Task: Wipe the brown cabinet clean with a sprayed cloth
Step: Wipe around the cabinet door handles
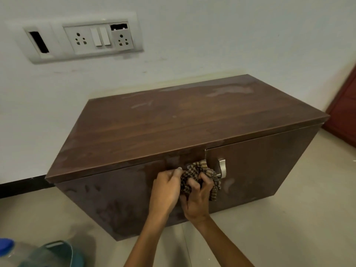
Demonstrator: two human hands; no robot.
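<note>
Left hand (166,189) and right hand (196,202) clutch the cloth (210,174) at the cabinet (173,122) front. Smears cloud top and doors; most wiping seems left.

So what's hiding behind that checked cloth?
The front of the brown cabinet, where its doors meet. A small silvery bit peeks out above the cloth, probably a handle. The rest is covered by the cloth and the fingers of the right hand.
</note>
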